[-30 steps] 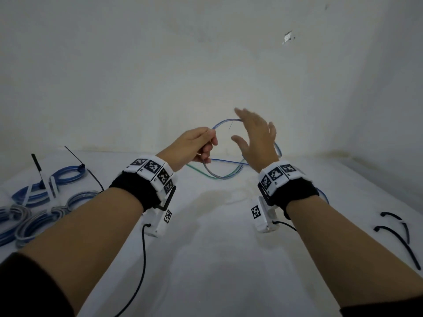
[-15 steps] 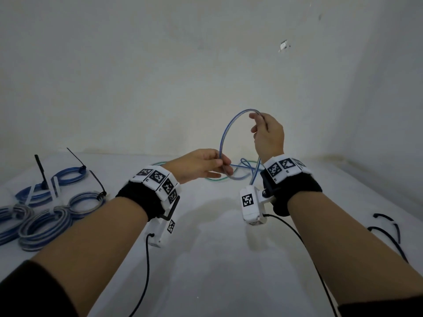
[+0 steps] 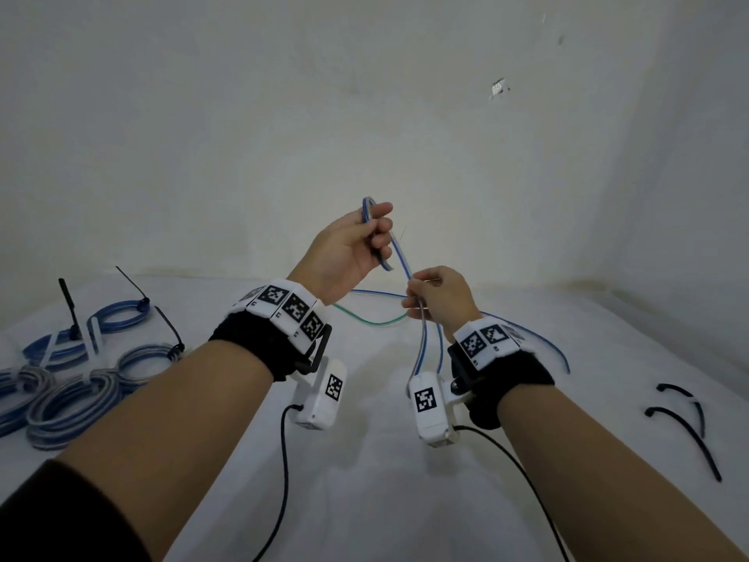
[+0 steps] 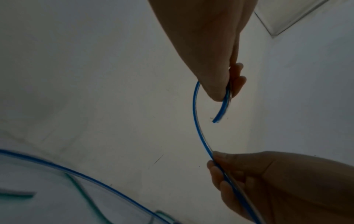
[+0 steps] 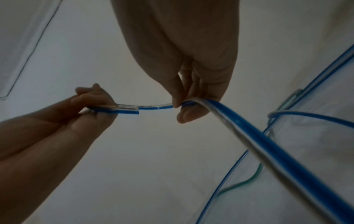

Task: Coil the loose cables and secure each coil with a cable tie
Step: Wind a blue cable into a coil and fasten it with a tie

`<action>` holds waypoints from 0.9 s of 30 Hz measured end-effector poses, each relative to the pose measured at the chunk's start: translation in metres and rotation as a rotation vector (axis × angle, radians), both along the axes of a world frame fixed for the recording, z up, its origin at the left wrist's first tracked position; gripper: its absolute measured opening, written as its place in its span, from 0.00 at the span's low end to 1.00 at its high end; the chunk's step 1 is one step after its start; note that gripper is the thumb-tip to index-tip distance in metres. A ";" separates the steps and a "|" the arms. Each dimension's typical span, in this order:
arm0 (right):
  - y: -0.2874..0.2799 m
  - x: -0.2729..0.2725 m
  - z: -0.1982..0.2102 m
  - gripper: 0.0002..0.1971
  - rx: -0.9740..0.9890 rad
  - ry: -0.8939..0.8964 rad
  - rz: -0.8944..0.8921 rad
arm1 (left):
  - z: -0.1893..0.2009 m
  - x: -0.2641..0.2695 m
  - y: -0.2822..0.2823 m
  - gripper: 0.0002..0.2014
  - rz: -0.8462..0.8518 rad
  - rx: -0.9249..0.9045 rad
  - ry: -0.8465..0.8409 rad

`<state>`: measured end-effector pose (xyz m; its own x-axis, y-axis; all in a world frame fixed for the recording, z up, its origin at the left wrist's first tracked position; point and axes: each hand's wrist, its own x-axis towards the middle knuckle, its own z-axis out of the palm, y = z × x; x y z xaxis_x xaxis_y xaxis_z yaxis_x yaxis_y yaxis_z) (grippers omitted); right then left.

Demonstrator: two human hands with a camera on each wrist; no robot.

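Cable point(image 3: 399, 259), blue and clear, is held in the air above the surface point(image 3: 364, 460); left hand point(image 3: 348, 247) pinches its cut end, raised; right hand point(image 3: 439, 300) grips it lower, the rest trailing down; tied coils point(image 3: 73, 383) lie far left.

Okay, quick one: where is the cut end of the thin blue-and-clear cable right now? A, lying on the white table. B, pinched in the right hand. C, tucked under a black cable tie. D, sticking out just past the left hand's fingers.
D: the blue-and-clear cable ends just past the left hand, while the right hand pinches it farther along.
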<state>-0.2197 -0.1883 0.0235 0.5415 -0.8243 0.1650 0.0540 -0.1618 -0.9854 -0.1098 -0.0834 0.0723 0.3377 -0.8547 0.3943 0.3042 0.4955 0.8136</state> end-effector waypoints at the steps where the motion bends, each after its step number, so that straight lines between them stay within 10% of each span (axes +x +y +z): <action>1: 0.004 0.000 0.000 0.03 0.018 -0.011 0.022 | 0.000 -0.001 -0.002 0.11 0.026 -0.001 -0.041; 14: 0.030 -0.008 -0.016 0.08 0.028 0.147 0.230 | -0.010 -0.002 -0.018 0.11 0.170 -0.026 -0.068; 27: 0.012 -0.023 -0.002 0.02 0.223 0.028 0.338 | -0.055 0.018 -0.013 0.09 0.414 0.376 -1.428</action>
